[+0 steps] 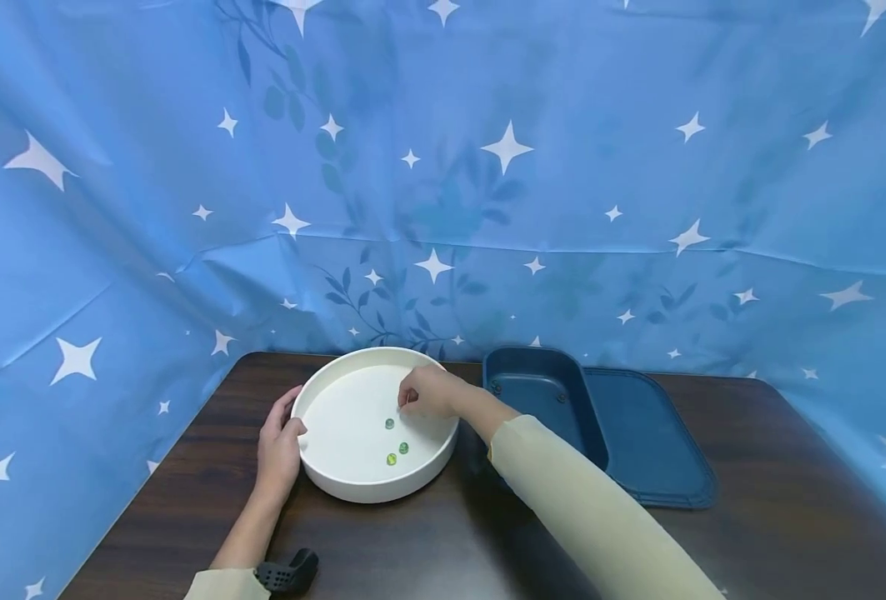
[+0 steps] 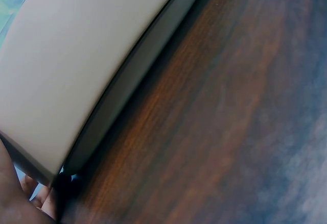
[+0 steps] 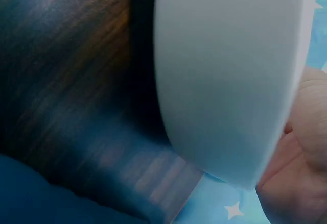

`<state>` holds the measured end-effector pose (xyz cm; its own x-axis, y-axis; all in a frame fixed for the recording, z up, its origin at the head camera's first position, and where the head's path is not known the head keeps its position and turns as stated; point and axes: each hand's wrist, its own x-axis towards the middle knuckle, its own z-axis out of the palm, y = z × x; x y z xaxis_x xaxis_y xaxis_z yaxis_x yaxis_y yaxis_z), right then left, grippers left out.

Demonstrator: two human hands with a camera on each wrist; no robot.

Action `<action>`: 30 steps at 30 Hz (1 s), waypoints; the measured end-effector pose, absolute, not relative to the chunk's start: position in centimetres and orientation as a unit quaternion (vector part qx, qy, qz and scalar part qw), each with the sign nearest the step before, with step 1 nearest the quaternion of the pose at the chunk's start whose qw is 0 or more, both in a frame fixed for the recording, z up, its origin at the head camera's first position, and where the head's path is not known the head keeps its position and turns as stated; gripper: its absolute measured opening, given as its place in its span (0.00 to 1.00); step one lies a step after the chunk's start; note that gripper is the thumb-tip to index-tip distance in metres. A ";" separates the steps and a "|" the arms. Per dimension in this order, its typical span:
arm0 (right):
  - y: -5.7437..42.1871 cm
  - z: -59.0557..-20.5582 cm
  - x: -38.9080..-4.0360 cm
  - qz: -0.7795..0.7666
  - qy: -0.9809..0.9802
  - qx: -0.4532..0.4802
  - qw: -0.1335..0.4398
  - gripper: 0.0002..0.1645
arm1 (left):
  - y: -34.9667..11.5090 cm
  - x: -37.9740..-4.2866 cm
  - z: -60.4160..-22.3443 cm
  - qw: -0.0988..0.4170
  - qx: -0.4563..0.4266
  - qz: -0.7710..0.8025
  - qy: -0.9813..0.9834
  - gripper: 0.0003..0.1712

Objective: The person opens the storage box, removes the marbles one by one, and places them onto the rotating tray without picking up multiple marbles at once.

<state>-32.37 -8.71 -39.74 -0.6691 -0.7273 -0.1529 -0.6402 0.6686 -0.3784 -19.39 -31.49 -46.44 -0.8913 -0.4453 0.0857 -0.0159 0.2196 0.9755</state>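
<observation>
A round white tray point(image 1: 337, 417) with a raised wall stands on the table, its outer wall point(image 2: 76, 55) large in the left wrist view. My left hand point(image 1: 280, 442) grips its left side, thumb over the rim and fingers along the outside. Inside the tray, my right hand point(image 1: 427, 393) reaches in over the right rim with fingers bent down near the tray floor. I cannot tell whether a marble is between its fingertips. Close by lie a pale green marble point(image 1: 389, 423), a green marble point(image 1: 403, 448) and a yellow-green marble point(image 1: 392, 459).
Right of the tray, partly behind the right forearm, is a deep blue bin point(image 1: 533, 400) with a few small dark marbles point(image 1: 562, 397) in it. A flat blue lid point(image 1: 638, 433) lies beside it on the dark wood table point(image 1: 382, 550). A starry blue curtain point(image 1: 443, 208) hangs behind.
</observation>
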 end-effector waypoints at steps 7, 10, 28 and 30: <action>-8.7 -40.6 -32.5 -0.129 0.905 -0.382 0.133 0.04 | -31.3 -19.5 -46.3 0.184 0.145 -0.598 -0.766 0.38; -8.7 -40.5 -32.6 -0.127 0.905 -0.383 0.134 0.05 | -31.4 -19.6 -46.2 0.185 0.149 -0.597 -0.766 0.38; -1.8 -32.4 -34.0 -0.188 0.898 -0.394 0.048 0.09 | -31.7 -19.3 -46.7 0.174 0.150 -0.602 -0.764 0.39; -0.4 -32.8 -34.5 -0.186 0.903 -0.385 0.048 0.10 | -31.6 -19.2 -46.7 0.171 0.150 -0.604 -0.763 0.39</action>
<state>-34.53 -0.39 -32.79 -0.6992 -0.7127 0.0564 -0.6768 0.6345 -0.3732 -19.25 -31.65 -46.67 -0.8964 -0.4362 0.0789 -0.0233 0.2241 0.9743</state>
